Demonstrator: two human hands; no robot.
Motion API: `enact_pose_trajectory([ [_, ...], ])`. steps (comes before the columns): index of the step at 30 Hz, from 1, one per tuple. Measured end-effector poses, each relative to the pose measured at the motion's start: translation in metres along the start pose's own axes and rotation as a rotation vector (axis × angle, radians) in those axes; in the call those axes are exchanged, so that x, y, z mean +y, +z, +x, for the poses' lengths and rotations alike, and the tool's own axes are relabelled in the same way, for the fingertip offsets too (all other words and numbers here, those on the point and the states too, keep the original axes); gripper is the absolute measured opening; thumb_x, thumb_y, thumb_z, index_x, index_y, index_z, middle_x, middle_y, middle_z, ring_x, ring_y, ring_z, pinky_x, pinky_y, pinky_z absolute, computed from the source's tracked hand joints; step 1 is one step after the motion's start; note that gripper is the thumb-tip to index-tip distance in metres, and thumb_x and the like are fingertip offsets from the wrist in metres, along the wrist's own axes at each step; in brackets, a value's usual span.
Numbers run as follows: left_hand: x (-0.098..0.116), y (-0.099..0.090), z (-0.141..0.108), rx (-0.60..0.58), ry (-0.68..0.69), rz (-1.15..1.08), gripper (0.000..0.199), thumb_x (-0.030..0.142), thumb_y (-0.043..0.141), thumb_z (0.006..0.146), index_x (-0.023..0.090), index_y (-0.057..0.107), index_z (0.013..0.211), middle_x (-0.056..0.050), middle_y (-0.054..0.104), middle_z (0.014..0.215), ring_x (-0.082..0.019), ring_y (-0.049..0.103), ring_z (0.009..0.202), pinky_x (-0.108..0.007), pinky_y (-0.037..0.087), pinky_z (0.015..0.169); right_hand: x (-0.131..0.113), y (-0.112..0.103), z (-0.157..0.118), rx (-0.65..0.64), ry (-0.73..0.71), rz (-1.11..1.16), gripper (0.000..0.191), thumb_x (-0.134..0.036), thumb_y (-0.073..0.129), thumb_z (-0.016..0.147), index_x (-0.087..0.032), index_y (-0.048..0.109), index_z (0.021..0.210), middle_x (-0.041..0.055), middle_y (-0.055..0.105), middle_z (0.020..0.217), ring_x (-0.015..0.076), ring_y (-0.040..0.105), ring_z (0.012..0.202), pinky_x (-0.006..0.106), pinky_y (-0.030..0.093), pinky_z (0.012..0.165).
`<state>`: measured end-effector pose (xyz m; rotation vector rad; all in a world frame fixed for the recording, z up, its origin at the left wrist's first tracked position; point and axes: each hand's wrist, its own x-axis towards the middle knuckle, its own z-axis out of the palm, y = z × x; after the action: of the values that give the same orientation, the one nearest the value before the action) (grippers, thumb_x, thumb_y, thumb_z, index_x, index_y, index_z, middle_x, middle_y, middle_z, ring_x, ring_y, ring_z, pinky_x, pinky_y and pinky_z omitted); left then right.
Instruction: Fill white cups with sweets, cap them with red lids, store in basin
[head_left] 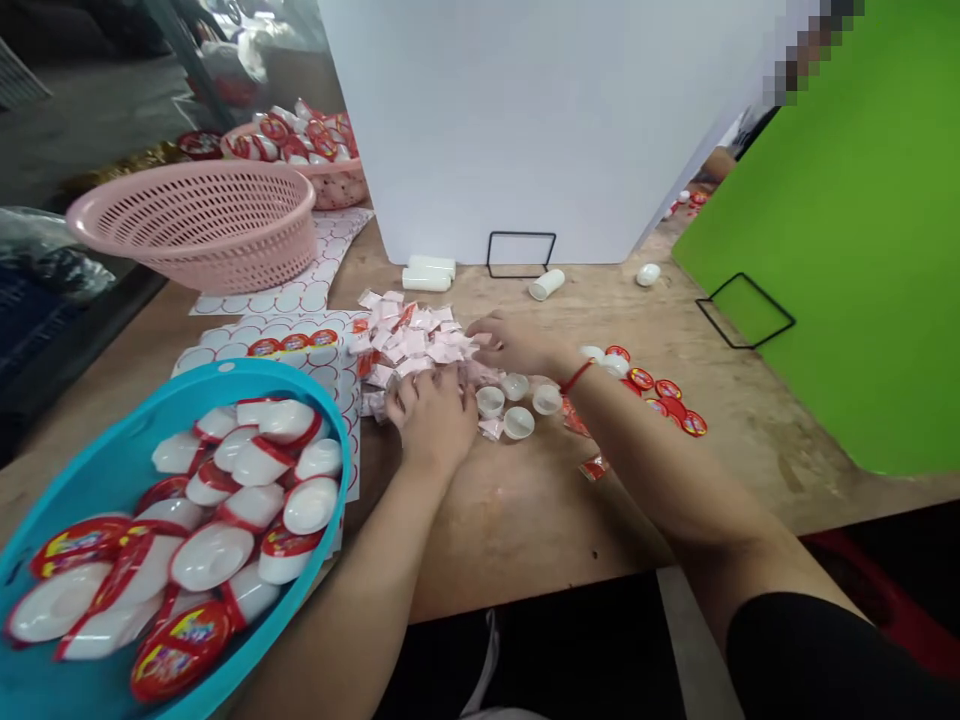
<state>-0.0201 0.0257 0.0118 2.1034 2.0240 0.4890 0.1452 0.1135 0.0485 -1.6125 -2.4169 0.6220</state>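
Note:
My left hand presses down at the near edge of a heap of small pink-and-white sachets on the wooden table. My right hand lies across the heap's right side, its fingertips among the sachets. Whether either hand holds a sachet is hidden. Just below my right hand stand several small white cups, and red printed lids lie scattered beyond my right wrist. At lower left, a teal tray holds several white capsule-shaped containers with red bands.
A pink perforated basket stands at the far left, before a pink basket of red-lidded containers. Printed sheets lie beneath the tray's far side. White tubes lie near a white board. A green board stands right.

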Motion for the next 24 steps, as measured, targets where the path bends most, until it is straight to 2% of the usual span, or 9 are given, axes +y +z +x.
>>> enact_pose_trajectory([
  [3,0.008,-0.008,-0.007,-0.034,0.15,-0.067,0.043,0.043,0.052,0.097,0.029,0.061,0.136,-0.013,0.056,0.141,-0.037,0.046,0.131,-0.057,0.04,0.107,0.023,-0.017,-0.04,0.096,0.057,0.104,0.032,-0.029,0.064,0.091,-0.021,0.066,0.122,0.0078,0.067,0.116,0.0178,0.065,0.087,0.031,0.053,0.08],
  [6,0.014,-0.005,-0.012,-0.138,0.282,-0.099,0.04,0.047,0.063,0.091,0.031,0.066,0.127,-0.01,0.06,0.135,-0.034,0.051,0.125,-0.053,0.042,0.106,0.056,-0.035,-0.088,0.124,0.194,0.106,0.023,-0.029,0.063,0.089,-0.022,0.068,0.11,0.0045,0.07,0.098,0.0168,0.063,0.076,0.03,0.052,0.069],
  [10,0.013,0.009,-0.011,-0.227,0.313,-0.18,0.034,0.038,0.052,0.098,0.022,0.069,0.122,-0.013,0.062,0.128,-0.03,0.058,0.12,-0.047,0.045,0.106,0.117,-0.061,-0.153,0.236,0.455,0.043,0.02,-0.028,0.065,0.084,-0.022,0.068,0.104,0.0067,0.071,0.094,0.0174,0.063,0.07,0.03,0.053,0.061],
  [12,0.01,0.016,-0.007,-0.242,0.335,-0.245,0.033,0.034,0.047,0.101,0.017,0.07,0.119,-0.014,0.063,0.123,-0.027,0.06,0.117,-0.043,0.046,0.106,0.147,-0.071,-0.179,0.234,0.601,0.058,0.026,-0.029,0.07,0.079,-0.021,0.068,0.104,0.0087,0.07,0.094,0.0178,0.065,0.066,0.031,0.054,0.056],
  [14,0.007,0.019,-0.004,-0.246,0.36,-0.278,0.031,0.032,0.048,0.1,0.016,0.07,0.115,-0.013,0.064,0.121,-0.026,0.061,0.116,-0.04,0.046,0.107,0.168,-0.075,-0.197,0.144,0.669,0.062,0.033,-0.031,0.076,0.073,-0.021,0.07,0.104,0.0106,0.071,0.098,0.019,0.066,0.066,0.032,0.055,0.054],
  [17,0.005,0.017,0.0,-0.257,0.369,-0.278,0.026,0.03,0.056,0.096,0.016,0.071,0.111,-0.011,0.064,0.12,-0.026,0.062,0.114,-0.039,0.048,0.105,0.176,-0.065,-0.204,0.041,0.565,-0.033,0.033,-0.038,0.079,0.072,-0.023,0.074,0.102,0.0099,0.072,0.101,0.0225,0.069,0.078,0.035,0.055,0.064],
  [19,0.005,0.014,0.001,-0.283,0.358,-0.257,0.019,0.029,0.061,0.093,0.016,0.072,0.102,-0.01,0.066,0.115,-0.026,0.064,0.107,-0.039,0.05,0.099,0.168,-0.051,-0.196,0.065,0.514,-0.103,0.027,-0.042,0.074,0.078,-0.023,0.075,0.098,0.0088,0.073,0.097,0.0241,0.068,0.084,0.036,0.054,0.07],
  [21,0.007,0.01,0.001,-0.298,0.335,-0.245,0.013,0.027,0.063,0.09,0.017,0.071,0.09,-0.009,0.068,0.107,-0.026,0.065,0.1,-0.038,0.051,0.093,0.156,-0.038,-0.184,0.113,0.549,-0.142,0.029,-0.047,0.072,0.081,-0.022,0.073,0.094,0.0091,0.073,0.095,0.0251,0.068,0.086,0.036,0.052,0.071],
  [24,0.01,0.004,0.0,-0.237,0.301,-0.293,0.012,0.025,0.066,0.087,0.019,0.065,0.076,-0.008,0.069,0.108,-0.024,0.065,0.099,-0.035,0.05,0.089,0.14,-0.026,-0.167,0.161,0.632,-0.215,0.037,-0.052,0.076,0.076,-0.02,0.071,0.093,0.0109,0.072,0.099,0.0268,0.067,0.088,0.035,0.05,0.071],
])
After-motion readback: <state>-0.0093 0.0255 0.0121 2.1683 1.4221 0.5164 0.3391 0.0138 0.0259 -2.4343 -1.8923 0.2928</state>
